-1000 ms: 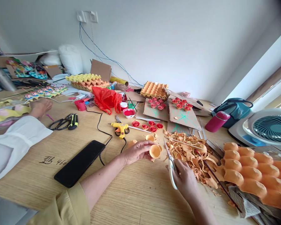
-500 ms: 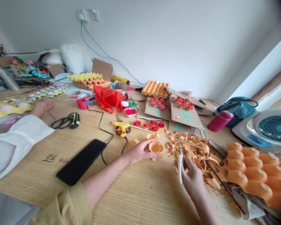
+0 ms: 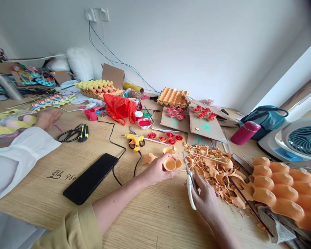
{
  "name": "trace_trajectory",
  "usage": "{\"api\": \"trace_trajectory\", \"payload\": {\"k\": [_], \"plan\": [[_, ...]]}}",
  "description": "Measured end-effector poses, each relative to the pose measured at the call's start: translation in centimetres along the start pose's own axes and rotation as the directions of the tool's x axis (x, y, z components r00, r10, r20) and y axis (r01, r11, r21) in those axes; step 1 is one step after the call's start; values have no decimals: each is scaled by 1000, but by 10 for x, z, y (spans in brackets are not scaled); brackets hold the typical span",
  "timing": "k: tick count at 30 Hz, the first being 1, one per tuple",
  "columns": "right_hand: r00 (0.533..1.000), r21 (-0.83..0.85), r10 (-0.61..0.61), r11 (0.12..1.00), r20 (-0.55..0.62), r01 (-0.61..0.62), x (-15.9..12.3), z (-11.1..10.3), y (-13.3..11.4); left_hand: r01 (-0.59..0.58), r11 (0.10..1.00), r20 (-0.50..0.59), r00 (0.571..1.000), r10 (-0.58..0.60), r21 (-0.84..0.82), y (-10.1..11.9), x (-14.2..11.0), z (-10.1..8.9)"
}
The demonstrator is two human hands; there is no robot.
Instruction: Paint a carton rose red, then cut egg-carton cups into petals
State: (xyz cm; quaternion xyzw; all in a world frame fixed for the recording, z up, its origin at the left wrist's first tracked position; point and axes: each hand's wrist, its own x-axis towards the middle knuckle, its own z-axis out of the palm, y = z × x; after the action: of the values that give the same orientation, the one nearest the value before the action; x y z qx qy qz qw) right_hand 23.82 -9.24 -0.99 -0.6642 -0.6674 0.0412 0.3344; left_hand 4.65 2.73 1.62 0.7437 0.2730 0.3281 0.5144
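One orange cup (image 3: 169, 164), thin-walled, matt and round-mouthed, is pinched between thumb and fingers of the left hand (image 3: 159, 171), its hollow turned toward the camera. Just right of it, the right hand (image 3: 204, 193) grips white-handled metal scissors (image 3: 189, 186), blades pointing away from the person. Curled, ragged scraps (image 3: 217, 181) heap beside the scissors; farther right, a domed, bumpy tray (image 3: 285, 190) rests by the wood-grained table's (image 3: 140, 221) edge clutter.
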Motion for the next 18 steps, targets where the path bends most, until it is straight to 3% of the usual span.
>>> {"api": "trace_trajectory", "payload": {"k": [5, 18], "plan": [[1000, 5, 28, 1000, 13, -28, -1, 0, 4, -48, 985, -46, 997, 57, 168, 11, -3, 2], [1000, 24, 21, 999, 18, -22, -1, -1, 4, -201, 942, -69, 971, 227, 269, 1, -5, 10]]}}
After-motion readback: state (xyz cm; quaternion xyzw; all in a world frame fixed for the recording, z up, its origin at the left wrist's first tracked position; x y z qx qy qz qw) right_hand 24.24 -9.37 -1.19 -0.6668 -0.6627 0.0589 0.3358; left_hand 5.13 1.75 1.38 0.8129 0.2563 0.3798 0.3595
